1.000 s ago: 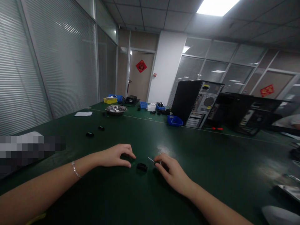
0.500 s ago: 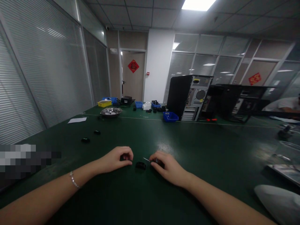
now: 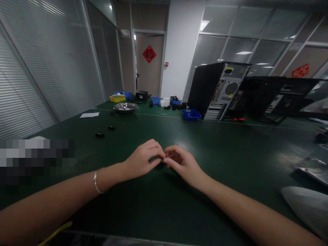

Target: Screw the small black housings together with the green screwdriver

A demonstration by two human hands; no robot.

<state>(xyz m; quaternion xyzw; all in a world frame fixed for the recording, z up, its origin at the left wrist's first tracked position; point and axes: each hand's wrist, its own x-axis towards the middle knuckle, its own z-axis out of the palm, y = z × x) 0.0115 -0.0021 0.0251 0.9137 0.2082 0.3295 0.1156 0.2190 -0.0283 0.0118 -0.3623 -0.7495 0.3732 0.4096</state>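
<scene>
My left hand (image 3: 143, 159) and my right hand (image 3: 180, 163) meet fingertip to fingertip on the green table (image 3: 230, 150). Both are pinched closed around a small black part (image 3: 160, 165), mostly hidden between the fingers. A bracelet sits on my left wrist. The thin metal tool seen earlier in my right hand is not visible now.
Two small black parts (image 3: 99, 135) lie to the left. Farther back stand a metal bowl (image 3: 125, 107), yellow and blue bins (image 3: 191, 114), and open computer cases (image 3: 220, 90). A red screwdriver (image 3: 238, 119) lies by the cases. Another person's arm shows at far right.
My hands have come together. The black part that lay between them on the table is now enclosed by both sets of fingertips. The camera has tilted downward.
</scene>
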